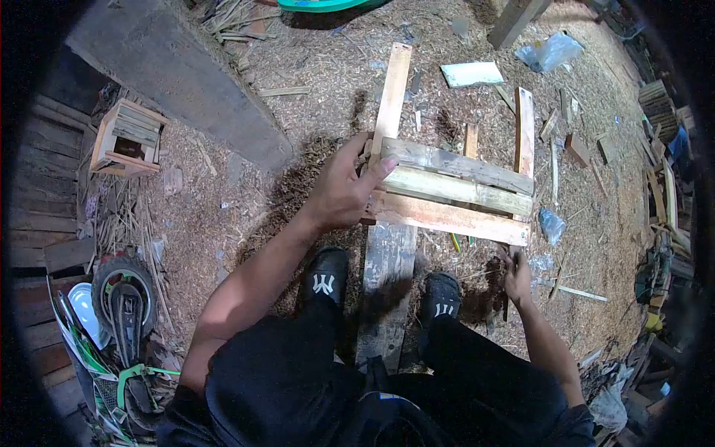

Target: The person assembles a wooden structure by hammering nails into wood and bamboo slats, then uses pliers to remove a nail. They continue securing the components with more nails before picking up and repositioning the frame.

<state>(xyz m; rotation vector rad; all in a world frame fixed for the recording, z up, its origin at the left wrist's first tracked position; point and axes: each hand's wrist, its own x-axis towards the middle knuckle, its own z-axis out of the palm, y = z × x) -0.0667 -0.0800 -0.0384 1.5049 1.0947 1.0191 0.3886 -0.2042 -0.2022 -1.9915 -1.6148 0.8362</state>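
A wooden slatted frame (453,179) is held up over my feet. Two long side pieces point away from me, joined by several cross slats. My left hand (342,186) is closed around its left side, the thumb pressed on the slat ends. My right hand (515,277) is at the near right corner, fingers bent up against the wood from below; part of its grip is hidden. Below the frame a long worn board (387,290) lies between my shoes.
Wood shavings cover the ground (223,238). A concrete post (186,82) slants in at upper left, near a small wooden box (130,138). A child's bike (126,313) stands at lower left. Offcuts and plastic bags (551,52) lie to the right.
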